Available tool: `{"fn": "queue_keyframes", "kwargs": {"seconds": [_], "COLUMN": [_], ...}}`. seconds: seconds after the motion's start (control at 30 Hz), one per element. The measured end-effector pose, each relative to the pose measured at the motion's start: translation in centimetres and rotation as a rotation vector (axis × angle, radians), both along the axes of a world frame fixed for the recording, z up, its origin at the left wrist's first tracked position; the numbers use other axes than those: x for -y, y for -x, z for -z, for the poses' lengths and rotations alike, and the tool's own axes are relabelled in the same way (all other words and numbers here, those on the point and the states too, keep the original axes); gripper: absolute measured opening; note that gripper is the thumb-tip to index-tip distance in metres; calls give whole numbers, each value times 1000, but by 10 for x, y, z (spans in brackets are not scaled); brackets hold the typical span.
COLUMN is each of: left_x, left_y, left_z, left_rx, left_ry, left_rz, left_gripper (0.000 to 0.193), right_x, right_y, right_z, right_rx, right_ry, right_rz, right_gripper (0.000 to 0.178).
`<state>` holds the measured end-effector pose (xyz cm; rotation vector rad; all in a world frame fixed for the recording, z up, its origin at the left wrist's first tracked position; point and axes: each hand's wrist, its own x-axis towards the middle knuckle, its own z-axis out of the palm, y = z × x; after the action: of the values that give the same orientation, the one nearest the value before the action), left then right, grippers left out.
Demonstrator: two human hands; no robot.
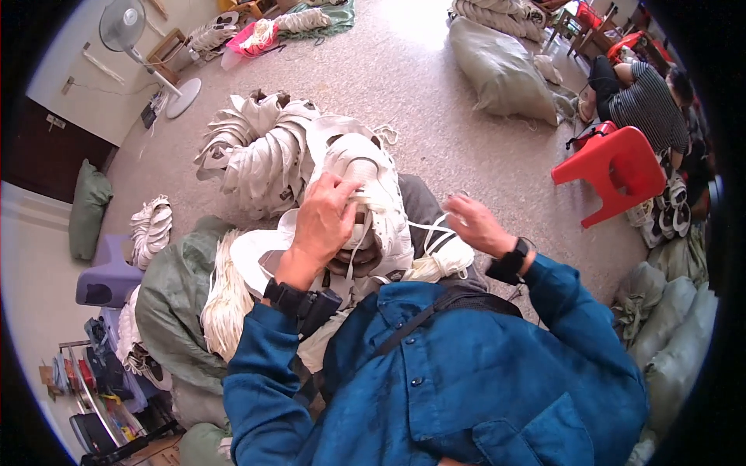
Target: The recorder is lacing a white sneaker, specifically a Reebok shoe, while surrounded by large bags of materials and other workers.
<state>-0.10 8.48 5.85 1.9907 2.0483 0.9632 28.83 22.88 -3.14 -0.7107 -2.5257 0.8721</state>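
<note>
A white shoe upper (pixel 360 165) without a sole lies over my lap, its opening turned toward me. Around its lacing area my left hand (pixel 320 225) is closed, thumb and fingers pressed on the eyelet edge. Off to the right, my right hand (pixel 475 224) is closed in a pinch, its fingertips slightly blurred. A white shoelace (pixel 427 227) runs from the upper toward those fingertips. Below the right hand, a bundle of white laces (pixel 441 260) rests on my thigh. Another thick hank of cream laces (pixel 225 299) hangs by my left forearm, on a green woven sack (pixel 172 291).
Beyond the upper, a curved stack of nested white uppers (pixel 260 151) sits on the floor. A standing fan (pixel 183 97), a purple stool (pixel 110 272) and a red stool (pixel 614 167) stand around. A full sack (pixel 501 71) lies ahead; another person (pixel 649 105) crouches at right.
</note>
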Motion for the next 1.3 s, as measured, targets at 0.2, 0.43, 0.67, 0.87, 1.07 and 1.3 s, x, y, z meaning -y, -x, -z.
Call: {"fn": "queue_keyframes", "kwargs": {"seconds": [0.2, 0.43, 0.67, 0.87, 1.07, 1.3], "left_x": [-12, 0, 5, 15, 14, -6], "left_y": [7, 6, 13, 20, 11, 17], "left_z": [-13, -2, -17, -46, -38, 8], "left_rx": [-32, 304, 74, 293, 39, 388], "left_ry": [83, 19, 96, 191, 53, -152], "left_rz": [85, -119, 168, 275, 300, -248], "left_gripper": [16, 16, 18, 16, 18, 14], "right_x": [33, 64, 64, 62, 59, 60], "right_y": [99, 96, 94, 91, 93, 92], "right_z": [-46, -64, -58, -53, -48, -50], "right_rx": [-316, -360, -345, -359, -345, -355], "right_ry": [138, 261, 280, 281, 279, 308], "right_rz": [-128, -178, -212, -211, -239, -250], "right_gripper": [11, 11, 11, 14, 14, 11]}}
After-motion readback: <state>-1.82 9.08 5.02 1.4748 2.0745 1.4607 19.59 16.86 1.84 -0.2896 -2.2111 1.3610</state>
